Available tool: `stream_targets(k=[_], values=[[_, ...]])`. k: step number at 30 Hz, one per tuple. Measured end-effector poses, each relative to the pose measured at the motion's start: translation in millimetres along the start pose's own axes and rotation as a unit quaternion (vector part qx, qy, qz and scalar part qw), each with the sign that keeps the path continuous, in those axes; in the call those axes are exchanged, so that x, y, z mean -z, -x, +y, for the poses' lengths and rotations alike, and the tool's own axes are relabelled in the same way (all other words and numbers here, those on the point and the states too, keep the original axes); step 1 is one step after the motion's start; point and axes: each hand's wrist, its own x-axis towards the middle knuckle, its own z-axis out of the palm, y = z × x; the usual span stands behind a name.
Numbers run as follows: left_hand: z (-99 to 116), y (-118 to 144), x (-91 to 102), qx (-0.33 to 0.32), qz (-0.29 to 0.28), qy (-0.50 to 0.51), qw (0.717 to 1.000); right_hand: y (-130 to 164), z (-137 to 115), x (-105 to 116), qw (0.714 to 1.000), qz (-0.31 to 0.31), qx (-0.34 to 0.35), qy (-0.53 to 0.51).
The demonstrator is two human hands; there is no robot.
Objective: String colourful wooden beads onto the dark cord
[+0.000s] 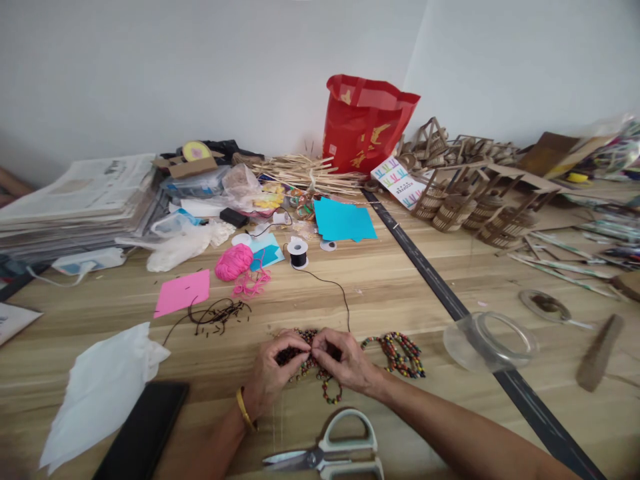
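Note:
My left hand [273, 367], with a gold bangle at the wrist, is closed in a pinch. Its fingertips meet those of my right hand [344, 362], closed in a pinch too. What lies between the fingertips is too small to make out. Loose dark beads [306, 337] are spread on the table beneath both hands. A small loop of colourful beads [331, 392] shows just below my right hand. Several strung bead bracelets [403, 355] lie to its right. From a spool of black cord [298, 253], a strand runs down and disappears behind my right hand.
White-handled scissors [327, 453] lie in front of me. A black phone-like slab [143, 430] and white tissue [100, 390] are at left, near cut black cord [220, 315] and pink yarn [234, 261]. Clear tape rolls [493, 341] and small woven baskets [455, 212] stand right.

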Motion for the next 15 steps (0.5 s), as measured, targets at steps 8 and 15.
stream_targets(k=[8, 15], values=[[1.3, 2.1, -0.6, 0.038, -0.002, 0.0, 0.999, 0.9, 1.6, -1.2, 0.999, 0.002, -0.003, -0.046], [-0.9, 2.8, -0.8, 0.037, 0.005, 0.029, 0.999, 0.4, 0.2, 0.3, 1.0, -0.001, 0.018, -0.023]])
